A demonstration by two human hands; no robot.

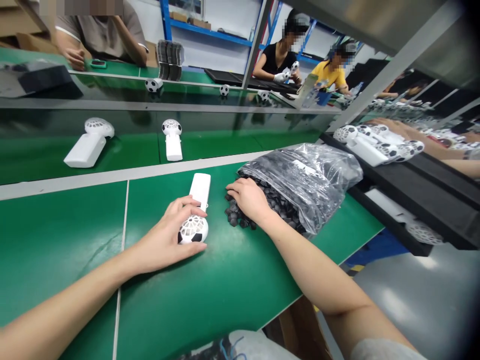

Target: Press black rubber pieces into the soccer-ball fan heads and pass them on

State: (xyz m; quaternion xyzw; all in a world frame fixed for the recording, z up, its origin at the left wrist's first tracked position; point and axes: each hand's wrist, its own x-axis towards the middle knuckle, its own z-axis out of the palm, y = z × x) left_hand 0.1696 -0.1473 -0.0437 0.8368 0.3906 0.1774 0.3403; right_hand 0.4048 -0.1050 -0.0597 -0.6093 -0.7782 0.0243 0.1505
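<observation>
A white handheld fan [200, 186] with a football-patterned round head lies on the green table, its handle pointing away from me. My left hand [170, 235] is wrapped round the fan's head, thumb on the near side and fingers across the neck. To the right, my right hand [249, 199] rests on a pile of small black pieces [237, 216] at the mouth of a clear plastic bag [322, 175]. Its fingertips reach down at the pile's left edge, and whether they pinch a piece is hidden.
Beyond the table edge, two white fans [87, 149] [173, 145] lie on a green conveyor. Black trays [423, 185] with more fans stand at the right. Several people sit across the line. A metal post rises behind.
</observation>
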